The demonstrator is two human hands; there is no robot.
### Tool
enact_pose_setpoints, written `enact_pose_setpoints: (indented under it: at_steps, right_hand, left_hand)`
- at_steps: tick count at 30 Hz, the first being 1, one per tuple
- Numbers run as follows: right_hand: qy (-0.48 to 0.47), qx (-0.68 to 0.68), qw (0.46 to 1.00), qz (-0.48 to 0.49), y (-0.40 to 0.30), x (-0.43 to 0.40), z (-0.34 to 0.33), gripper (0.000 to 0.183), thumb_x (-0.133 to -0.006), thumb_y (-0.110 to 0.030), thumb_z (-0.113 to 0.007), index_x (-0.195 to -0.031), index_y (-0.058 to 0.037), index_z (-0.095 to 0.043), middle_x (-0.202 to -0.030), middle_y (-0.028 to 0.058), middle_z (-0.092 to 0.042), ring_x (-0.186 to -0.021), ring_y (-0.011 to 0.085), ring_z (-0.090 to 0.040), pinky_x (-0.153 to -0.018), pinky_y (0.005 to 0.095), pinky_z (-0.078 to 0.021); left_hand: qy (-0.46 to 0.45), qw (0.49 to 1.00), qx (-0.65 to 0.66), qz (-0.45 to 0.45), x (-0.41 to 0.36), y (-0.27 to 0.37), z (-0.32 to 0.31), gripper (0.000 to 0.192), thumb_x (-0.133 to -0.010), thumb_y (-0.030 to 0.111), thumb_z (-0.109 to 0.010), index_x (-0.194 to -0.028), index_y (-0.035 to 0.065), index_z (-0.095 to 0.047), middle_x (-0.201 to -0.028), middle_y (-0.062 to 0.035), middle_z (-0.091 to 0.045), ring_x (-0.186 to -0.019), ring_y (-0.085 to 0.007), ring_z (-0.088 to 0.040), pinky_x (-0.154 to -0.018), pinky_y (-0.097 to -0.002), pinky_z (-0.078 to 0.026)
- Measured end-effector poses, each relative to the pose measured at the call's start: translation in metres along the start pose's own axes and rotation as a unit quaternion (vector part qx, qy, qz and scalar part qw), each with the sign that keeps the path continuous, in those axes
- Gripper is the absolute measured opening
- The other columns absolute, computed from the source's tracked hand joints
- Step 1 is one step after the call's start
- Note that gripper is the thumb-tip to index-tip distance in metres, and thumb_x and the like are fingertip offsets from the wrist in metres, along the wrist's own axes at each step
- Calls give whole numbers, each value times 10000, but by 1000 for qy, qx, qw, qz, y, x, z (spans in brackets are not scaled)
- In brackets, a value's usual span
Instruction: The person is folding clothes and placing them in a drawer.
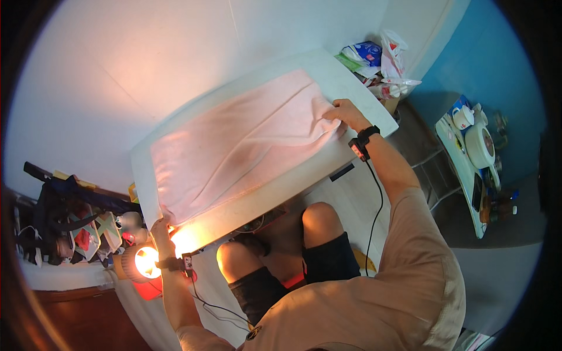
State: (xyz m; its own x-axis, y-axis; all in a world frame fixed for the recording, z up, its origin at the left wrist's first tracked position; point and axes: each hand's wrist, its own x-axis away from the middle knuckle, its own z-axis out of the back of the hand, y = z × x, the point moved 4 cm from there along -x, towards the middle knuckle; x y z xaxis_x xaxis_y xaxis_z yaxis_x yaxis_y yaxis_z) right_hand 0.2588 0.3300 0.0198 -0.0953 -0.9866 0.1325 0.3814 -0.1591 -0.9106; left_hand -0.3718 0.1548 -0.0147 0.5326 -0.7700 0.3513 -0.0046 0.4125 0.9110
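Note:
A pink towel or cloth (237, 145) lies spread across a white table (360, 105), with creases running diagonally over it. My right hand (349, 115) pinches its right near corner, where the fabric bunches up. At the near left corner, my left hand (162, 230) holds the cloth's edge between thumb and fingers, though the fingertips are partly hidden. Both wrists wear black straps with small devices, the right one (360, 147) and the left one (186, 264), each trailing a cable.
A glowing lamp (148, 262) stands right beside my left wrist. Plastic bags and packages (369, 57) sit beyond the table's right end. To the right, a side table (456, 145) holds a white pot (479, 145) and a phone (477, 193). Cluttered baskets (88, 239) stand at left.

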Motion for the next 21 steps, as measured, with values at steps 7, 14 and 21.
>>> enact_pose_setpoints:
  at_steps: [7, 14, 21]
  right_hand:
    - [24, -103, 983, -148, 2, 11, 18, 284, -788, -278, -716, -822, -29, -585, -576, 7, -480, -390, 97, -394, -330, 258, -257]
    - [33, -145, 981, -124, -13, 4, 27, 178, -868, -255, -616, -826, -102, -536, -579, -25, -458, -392, 51, -385, -316, 205, -267]
    - [80, 153, 978, -113, 2, 10, 36, 229, -865, -243, -589, -908, -18, -587, -564, 7, -481, -389, 86, -434, -319, 231, -309]
  left_hand:
    - [25, 994, -84, -66, -14, 5, 5, 183, -728, 192, -707, -774, 31, -632, -635, 12, -536, -521, -98, -475, -531, -239, -442]
    - [54, 989, -136, -22, -11, 4, 22, 207, -731, 242, -690, -786, 55, -621, -661, -14, -570, -599, -137, -559, -554, -285, -470]
    - [-15, 988, 110, 107, -20, -24, 41, 158, -808, 201, -650, -895, 83, -592, -757, -49, -588, -706, -198, -619, -586, -320, -513]
